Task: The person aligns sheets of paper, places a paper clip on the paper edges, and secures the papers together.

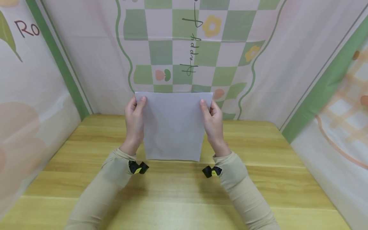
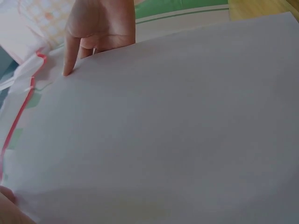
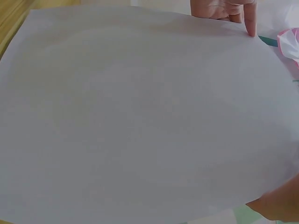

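A plain white sheet of paper (image 1: 173,127) is held up in front of me, its wide face toward the head camera. My left hand (image 1: 135,119) pinches its upper left edge, thumb on the near face and fingers behind. On the opposite side my right hand (image 1: 213,123) grips the upper right edge the same way. In the left wrist view the paper (image 2: 159,126) fills most of the picture, with the right hand (image 2: 100,28) at its far edge. The right wrist view likewise shows the paper (image 3: 145,116) and the left hand (image 3: 226,11) beyond it.
Below lies a wooden table (image 1: 178,198). A printed curtain (image 1: 86,57) with green checks, flowers and lettering hangs behind the table, and further patterned cloth stands at both sides. Each sleeved wrist carries a small black camera (image 1: 138,167).
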`<action>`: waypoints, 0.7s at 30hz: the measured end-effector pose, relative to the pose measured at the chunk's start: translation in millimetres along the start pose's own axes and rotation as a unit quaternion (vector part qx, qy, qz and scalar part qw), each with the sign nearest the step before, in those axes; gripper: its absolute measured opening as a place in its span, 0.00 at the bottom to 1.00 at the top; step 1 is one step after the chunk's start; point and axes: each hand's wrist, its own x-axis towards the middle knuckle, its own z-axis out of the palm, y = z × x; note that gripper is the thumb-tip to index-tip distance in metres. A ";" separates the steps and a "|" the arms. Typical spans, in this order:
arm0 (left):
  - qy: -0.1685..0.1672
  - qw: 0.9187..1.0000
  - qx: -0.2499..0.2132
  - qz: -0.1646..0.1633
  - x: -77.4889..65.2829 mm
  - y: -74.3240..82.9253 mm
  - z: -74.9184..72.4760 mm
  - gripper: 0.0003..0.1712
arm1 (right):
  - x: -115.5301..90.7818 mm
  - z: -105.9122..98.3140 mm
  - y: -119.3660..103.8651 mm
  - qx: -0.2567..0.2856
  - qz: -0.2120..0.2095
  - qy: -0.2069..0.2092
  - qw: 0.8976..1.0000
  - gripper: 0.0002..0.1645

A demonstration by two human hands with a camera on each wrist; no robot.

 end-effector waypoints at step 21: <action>0.009 1.000 0.000 -0.015 0.4 1.8 3.0 0.10 | 2.3 0.1 -4.3 0.000 0.012 0.003 1.000 0.13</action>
